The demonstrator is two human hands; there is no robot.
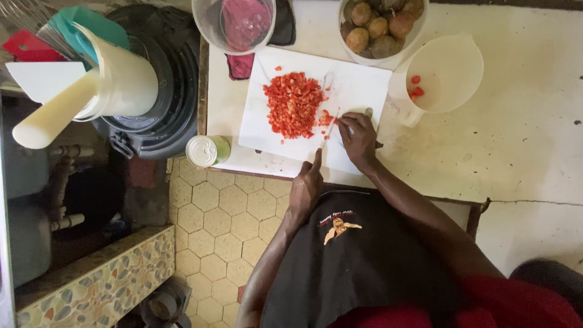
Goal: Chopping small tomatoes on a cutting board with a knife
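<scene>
On the white cutting board [358, 91], right hand [358, 136] clamped around a knife [330, 127] beside the chopped red pepper [294, 103], left hand [305, 185] empty, forefinger touching the blade.

Beyond the grip, at the far counter edge, a clear plastic bowl of brown round fruits [381, 27] stands. Up and to its right sits a white plastic jug [446, 73] with a few red bits inside. Far to the left, a clear pitcher holding pink pulp [238, 23]; lower left, a small green-lidded tin [207, 150].
</scene>
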